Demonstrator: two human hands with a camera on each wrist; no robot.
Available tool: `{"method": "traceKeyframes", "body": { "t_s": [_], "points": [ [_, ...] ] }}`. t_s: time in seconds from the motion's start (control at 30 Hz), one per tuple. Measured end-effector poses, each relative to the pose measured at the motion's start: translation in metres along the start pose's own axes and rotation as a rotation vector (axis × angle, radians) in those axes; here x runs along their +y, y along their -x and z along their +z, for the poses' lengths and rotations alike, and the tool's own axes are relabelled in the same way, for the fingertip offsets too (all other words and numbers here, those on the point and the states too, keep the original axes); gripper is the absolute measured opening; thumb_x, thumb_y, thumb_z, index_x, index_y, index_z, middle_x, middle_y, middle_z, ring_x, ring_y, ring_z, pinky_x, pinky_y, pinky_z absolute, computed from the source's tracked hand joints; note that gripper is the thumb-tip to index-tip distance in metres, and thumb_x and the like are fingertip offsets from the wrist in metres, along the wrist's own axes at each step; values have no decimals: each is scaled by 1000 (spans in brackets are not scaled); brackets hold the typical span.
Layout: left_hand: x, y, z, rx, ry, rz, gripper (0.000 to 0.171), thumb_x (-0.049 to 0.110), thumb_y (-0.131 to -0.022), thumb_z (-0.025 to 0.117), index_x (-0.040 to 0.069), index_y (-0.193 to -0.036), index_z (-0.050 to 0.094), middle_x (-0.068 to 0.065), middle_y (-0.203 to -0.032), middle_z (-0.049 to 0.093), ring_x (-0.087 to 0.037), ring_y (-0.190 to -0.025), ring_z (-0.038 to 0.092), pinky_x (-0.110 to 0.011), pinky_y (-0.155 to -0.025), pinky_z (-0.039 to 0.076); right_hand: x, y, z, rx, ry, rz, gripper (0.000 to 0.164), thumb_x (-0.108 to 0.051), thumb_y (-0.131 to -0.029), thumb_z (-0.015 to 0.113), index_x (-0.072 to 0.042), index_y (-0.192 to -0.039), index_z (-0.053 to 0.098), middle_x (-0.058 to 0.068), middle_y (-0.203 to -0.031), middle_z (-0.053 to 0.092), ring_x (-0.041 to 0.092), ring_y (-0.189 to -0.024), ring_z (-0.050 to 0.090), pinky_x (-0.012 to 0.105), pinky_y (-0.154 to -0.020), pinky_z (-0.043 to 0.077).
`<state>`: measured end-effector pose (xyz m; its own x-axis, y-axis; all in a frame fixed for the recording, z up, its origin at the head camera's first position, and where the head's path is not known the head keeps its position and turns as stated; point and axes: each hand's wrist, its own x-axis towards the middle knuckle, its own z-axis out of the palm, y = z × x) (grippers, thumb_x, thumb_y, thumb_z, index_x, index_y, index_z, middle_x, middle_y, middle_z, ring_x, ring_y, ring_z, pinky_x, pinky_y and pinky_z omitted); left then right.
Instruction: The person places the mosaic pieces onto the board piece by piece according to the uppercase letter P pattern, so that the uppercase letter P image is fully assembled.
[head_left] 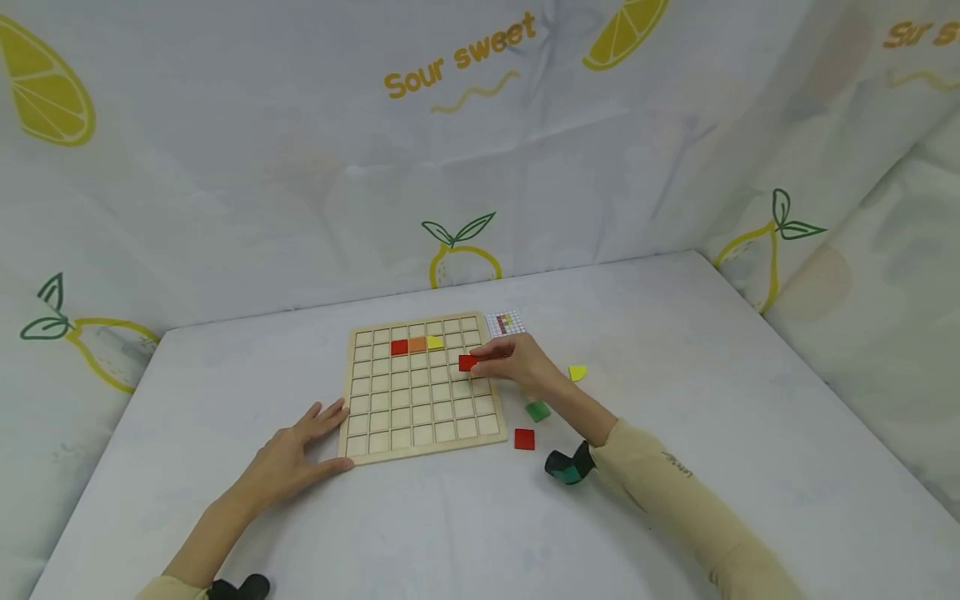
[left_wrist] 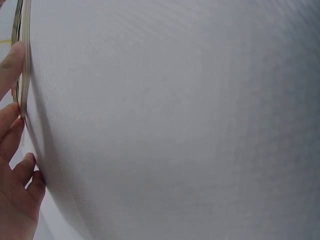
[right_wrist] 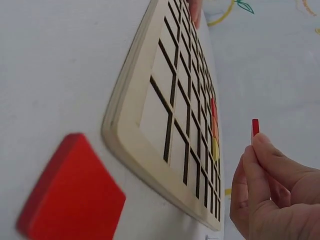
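A wooden grid board (head_left: 420, 457) lies on the table, with a red square tile (head_left: 399, 347), an orange tile (head_left: 417, 344) and a yellow tile (head_left: 435, 342) side by side in one of its upper rows. Over the board's right part, my right hand (head_left: 517, 362) pinches another red square tile (head_left: 467, 362) between thumb and fingertips. In the right wrist view that red tile (right_wrist: 255, 126) shows edge-on, raised above the board. My left hand (head_left: 292, 454) rests at the board's lower left corner, fingers spread and touching its edge.
Right of the board lie a red tile (head_left: 524, 439), a green tile (head_left: 537, 411) and a yellow rounded tile (head_left: 577, 372). A small printed grid card (head_left: 506, 323) sits by the upper right corner, partly behind my right hand. A fabric backdrop (head_left: 300, 167) borders the table.
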<state>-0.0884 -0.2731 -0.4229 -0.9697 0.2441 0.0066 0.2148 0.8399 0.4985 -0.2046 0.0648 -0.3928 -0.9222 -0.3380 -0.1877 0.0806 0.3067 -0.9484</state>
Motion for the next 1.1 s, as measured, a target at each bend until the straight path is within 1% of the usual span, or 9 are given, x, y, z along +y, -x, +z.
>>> {"method": "traceKeyframes", "body": {
  "t_s": [0.17, 0.27, 0.4, 0.5, 0.63, 0.73, 0.9, 0.97, 1.1],
  "points": [
    [1, -1, 0, 1, -3, 3, 77, 48, -77, 75, 10, -140, 50, -6, -147, 42, -44, -135, 33, -73, -92, 32, -7, -16, 16, -5, -22, -16, 29, -5, -82, 75, 1, -110, 70, 11, -106, 68, 15, -89, 61, 26, -80, 54],
    [1, -2, 0, 0, -8, 5, 77, 48, -77, 75, 10, -140, 50, -7, -147, 42, -45, -135, 33, -74, -91, 32, -9, -25, 26, -7, -63, -12, 29, -3, -82, 74, 3, -110, 69, 13, -105, 69, 15, -89, 63, 27, -80, 55],
    [0, -3, 0, -4, -8, -2, 77, 48, -77, 75, 11, -140, 50, -7, -148, 41, -44, -135, 33, -73, -94, 31, -7, -35, 38, -1, -98, 3, 28, 0, -81, 75, 5, -108, 69, 14, -100, 70, 15, -83, 65, 29, -78, 56],
    [0, -3, 0, -9, -6, -7, 77, 48, -77, 75, 11, -141, 50, -7, -148, 41, -44, -136, 32, -73, -94, 30, -6, -41, 47, 24, -60, -7, 27, -2, -79, 77, 3, -104, 70, 13, -95, 72, 13, -80, 66, 25, -73, 55],
    [2, -2, -2, -11, -5, -8, 77, 48, -78, 75, 11, -141, 49, -7, -148, 41, -44, -136, 32, -74, -92, 31, -6, -47, 59, 64, -11, -35, 25, -2, -77, 79, 2, -101, 71, 12, -91, 73, 15, -80, 68, 21, -70, 54],
    [3, -2, -2, -10, -3, -8, 77, 47, -78, 75, 12, -141, 49, -7, -148, 41, -44, -135, 33, -74, -91, 32, -8, -50, 67, 98, 55, -54, 25, -3, -77, 80, 2, -100, 72, 13, -90, 73, 19, -85, 69, 23, -74, 54],
    [2, -1, -1, -9, -3, -14, 77, 47, -77, 75, 12, -141, 49, -7, -148, 41, -44, -135, 33, -73, -92, 33, -10, -53, 81, 154, 192, -115, 20, -4, -77, 80, 1, -96, 74, 12, -88, 73, 24, -88, 67, 29, -80, 52],
    [1, -1, -1, -6, -8, -12, 77, 47, -77, 76, 11, -141, 50, -7, -147, 42, -45, -134, 34, -73, -91, 33, -10, -54, 86, 172, 209, -126, 19, -3, -76, 80, 0, -94, 75, 11, -86, 73, 24, -86, 67, 28, -79, 51],
    [0, -1, 0, -8, -6, -18, 78, 48, -77, 75, 12, -141, 49, -7, -148, 41, -45, -135, 33, -73, -91, 33, -11, -56, 90, 195, 197, -116, 20, -1, -75, 81, 0, -93, 75, 10, -83, 73, 20, -81, 68, 26, -78, 51]
  ]
}}
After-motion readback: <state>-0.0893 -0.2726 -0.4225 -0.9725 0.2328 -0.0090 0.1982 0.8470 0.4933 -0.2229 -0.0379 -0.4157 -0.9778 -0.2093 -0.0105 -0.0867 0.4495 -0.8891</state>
